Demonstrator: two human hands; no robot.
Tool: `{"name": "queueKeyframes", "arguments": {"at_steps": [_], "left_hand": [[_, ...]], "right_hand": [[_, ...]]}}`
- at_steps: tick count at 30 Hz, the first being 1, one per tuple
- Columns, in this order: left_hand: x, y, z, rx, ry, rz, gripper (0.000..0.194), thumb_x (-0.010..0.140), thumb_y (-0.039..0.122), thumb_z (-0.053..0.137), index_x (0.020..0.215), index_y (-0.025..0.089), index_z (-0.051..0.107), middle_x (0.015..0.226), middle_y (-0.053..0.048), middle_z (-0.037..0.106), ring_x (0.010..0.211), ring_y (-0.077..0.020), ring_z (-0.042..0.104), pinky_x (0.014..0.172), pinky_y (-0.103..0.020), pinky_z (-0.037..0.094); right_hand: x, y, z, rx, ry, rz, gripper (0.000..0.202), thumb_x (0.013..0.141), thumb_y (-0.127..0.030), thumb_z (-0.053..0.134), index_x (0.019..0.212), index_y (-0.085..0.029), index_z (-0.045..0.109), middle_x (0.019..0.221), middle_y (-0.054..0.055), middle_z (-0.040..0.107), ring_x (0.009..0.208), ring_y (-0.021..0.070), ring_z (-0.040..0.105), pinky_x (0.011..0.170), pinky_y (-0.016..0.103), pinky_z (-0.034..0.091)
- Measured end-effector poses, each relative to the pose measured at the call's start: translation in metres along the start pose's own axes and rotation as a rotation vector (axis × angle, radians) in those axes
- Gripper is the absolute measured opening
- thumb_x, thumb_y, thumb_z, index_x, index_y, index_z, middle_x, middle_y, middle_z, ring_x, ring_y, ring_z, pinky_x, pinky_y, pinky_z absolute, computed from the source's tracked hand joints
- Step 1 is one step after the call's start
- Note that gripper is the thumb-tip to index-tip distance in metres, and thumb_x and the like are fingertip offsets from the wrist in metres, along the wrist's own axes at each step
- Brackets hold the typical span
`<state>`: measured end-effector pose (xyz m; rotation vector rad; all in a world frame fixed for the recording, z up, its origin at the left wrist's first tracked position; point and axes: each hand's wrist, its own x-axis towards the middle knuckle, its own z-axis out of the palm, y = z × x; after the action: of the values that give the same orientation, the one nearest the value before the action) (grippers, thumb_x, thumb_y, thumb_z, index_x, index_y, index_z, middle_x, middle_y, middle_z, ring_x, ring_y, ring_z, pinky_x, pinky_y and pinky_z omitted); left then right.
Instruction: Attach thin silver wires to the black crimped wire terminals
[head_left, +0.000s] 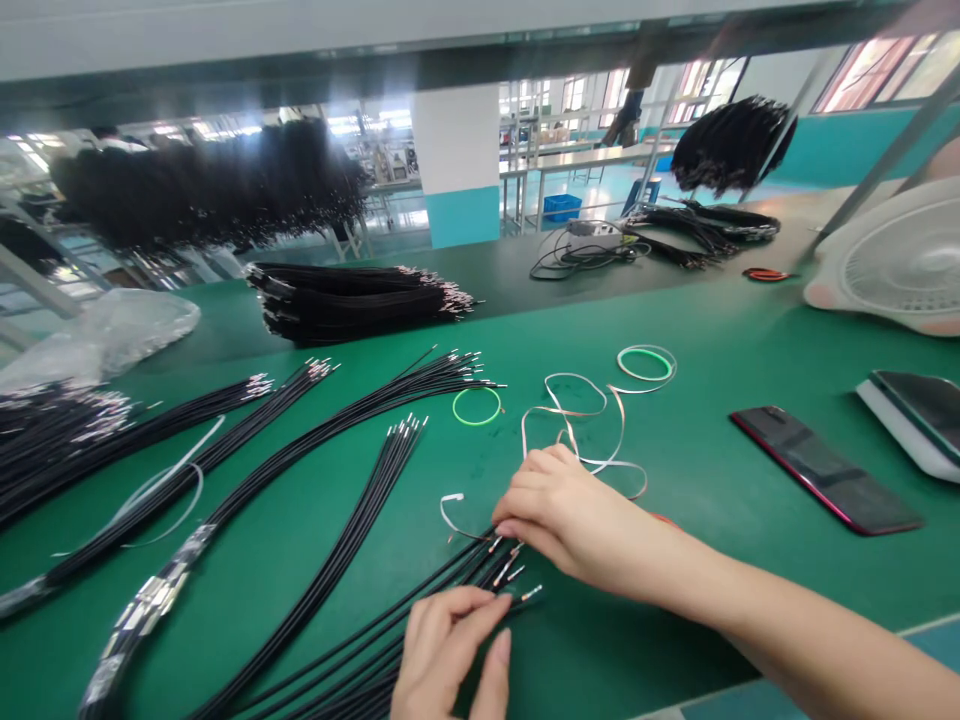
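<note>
Several black cables (pixel 352 655) with bare metal tips fan out on the green bench at the lower middle. My left hand (pixel 457 650) rests over these cables near their ends, thumb and fingers apart. Just above it, my right hand (pixel 551 510) pinches the end of one cable between thumb and fingertips. A thin white strip (pixel 454 515) curls beside the right fingertips. Behind the right hand, a loose white and pink ribbon (pixel 577 405) lies in loops. A green ring (pixel 477 407) is left of the ribbon.
More cable bundles (pixel 300 430) lie at the left, and a thick black bundle (pixel 352 300) sits behind. A phone (pixel 825 470), a dark box-like item (pixel 915 415) and a white fan (pixel 900 260) are at the right. Black bundles hang at the back.
</note>
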<state>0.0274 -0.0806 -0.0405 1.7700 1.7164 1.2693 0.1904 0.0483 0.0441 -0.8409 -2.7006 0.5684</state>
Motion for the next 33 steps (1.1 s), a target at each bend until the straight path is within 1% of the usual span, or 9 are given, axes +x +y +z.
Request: {"name": "queueKeyframes", "arguments": {"at_steps": [4, 7, 10, 13, 18, 23, 25, 29, 33], "left_hand": [[0.02, -0.013, -0.026, 0.235, 0.009, -0.168, 0.02, 0.087, 0.031, 0.053, 0.1, 0.024, 0.066, 0.102, -0.008, 0.065, 0.1, -0.0279, 0.058, 0.087, -0.042, 0.045], [0.038, -0.028, -0.044, 0.394, -0.049, -0.177, 0.026, 0.085, 0.028, 0.052, 0.109, 0.022, 0.059, 0.108, -0.01, 0.063, 0.102, -0.0286, 0.057, 0.085, -0.042, 0.047], [0.058, -0.039, -0.056, 0.628, -0.052, -0.175, 0.026, 0.087, 0.026, 0.047, 0.11, 0.018, 0.056, 0.11, -0.012, 0.062, 0.1, -0.029, 0.058, 0.086, -0.042, 0.046], [0.076, -0.046, -0.062, 0.839, -0.074, -0.233, 0.025, 0.088, 0.026, 0.044, 0.107, 0.016, 0.057, 0.107, -0.014, 0.063, 0.097, -0.0307, 0.058, 0.081, -0.041, 0.045], [0.095, -0.051, -0.068, 0.895, -0.091, -0.31, 0.02, 0.087, 0.024, 0.043, 0.094, 0.017, 0.061, 0.088, -0.013, 0.067, 0.083, -0.0322, 0.061, 0.072, -0.04, 0.043], [0.1, -0.054, -0.077, 0.852, -0.154, -0.367, 0.018, 0.088, 0.025, 0.044, 0.082, 0.022, 0.06, 0.081, -0.008, 0.07, 0.076, -0.027, 0.064, 0.062, -0.033, 0.042], [0.101, -0.055, -0.08, 0.849, -0.168, -0.389, 0.022, 0.09, 0.025, 0.04, 0.08, 0.023, 0.059, 0.082, -0.008, 0.07, 0.077, -0.0267, 0.065, 0.061, -0.032, 0.042], [0.106, -0.056, -0.077, 0.876, -0.172, -0.422, 0.021, 0.09, 0.028, 0.04, 0.083, 0.02, 0.059, 0.088, -0.011, 0.07, 0.081, -0.0283, 0.065, 0.065, -0.033, 0.043], [0.111, -0.053, -0.07, 0.92, -0.162, -0.416, 0.018, 0.089, 0.031, 0.045, 0.084, 0.02, 0.059, 0.089, -0.01, 0.07, 0.085, -0.0296, 0.065, 0.067, -0.034, 0.043]], "right_hand": [[0.022, -0.013, 0.028, -0.111, 0.035, -0.013, 0.016, 0.095, -0.024, 0.049, 0.097, -0.017, 0.064, 0.091, 0.007, 0.066, 0.087, 0.0209, 0.05, 0.076, 0.034, 0.031], [0.035, -0.018, 0.046, -0.208, -0.004, -0.016, 0.014, 0.094, -0.022, 0.049, 0.093, -0.018, 0.063, 0.092, 0.009, 0.065, 0.086, 0.0217, 0.051, 0.073, 0.034, 0.031], [0.039, -0.014, 0.053, -0.184, -0.002, 0.015, 0.017, 0.094, -0.02, 0.049, 0.087, -0.018, 0.064, 0.09, 0.008, 0.066, 0.085, 0.0206, 0.054, 0.073, 0.033, 0.033], [0.034, -0.001, 0.047, -0.019, 0.118, 0.106, 0.015, 0.093, -0.019, 0.051, 0.09, -0.019, 0.065, 0.09, 0.005, 0.069, 0.084, 0.0189, 0.058, 0.077, 0.033, 0.037], [0.02, 0.023, 0.025, 0.35, 0.385, 0.29, 0.017, 0.093, -0.026, 0.05, 0.088, -0.019, 0.065, 0.084, 0.003, 0.069, 0.079, 0.0181, 0.061, 0.075, 0.032, 0.044], [0.017, 0.035, 0.014, 0.587, 0.475, 0.333, 0.026, 0.092, -0.039, 0.05, 0.085, -0.017, 0.062, 0.078, 0.003, 0.064, 0.071, 0.0166, 0.058, 0.066, 0.029, 0.046], [0.017, 0.036, 0.012, 0.611, 0.532, 0.317, 0.026, 0.091, -0.04, 0.051, 0.084, -0.017, 0.061, 0.082, 0.004, 0.064, 0.076, 0.0175, 0.058, 0.071, 0.03, 0.046], [0.017, 0.032, 0.013, 0.648, 0.612, 0.241, 0.02, 0.089, -0.038, 0.056, 0.08, -0.02, 0.061, 0.106, 0.007, 0.063, 0.101, 0.0209, 0.057, 0.092, 0.037, 0.042], [0.016, 0.027, 0.015, 0.79, 0.546, 0.196, 0.016, 0.086, -0.036, 0.062, 0.079, -0.021, 0.063, 0.11, 0.007, 0.064, 0.106, 0.022, 0.056, 0.097, 0.04, 0.037]]}}
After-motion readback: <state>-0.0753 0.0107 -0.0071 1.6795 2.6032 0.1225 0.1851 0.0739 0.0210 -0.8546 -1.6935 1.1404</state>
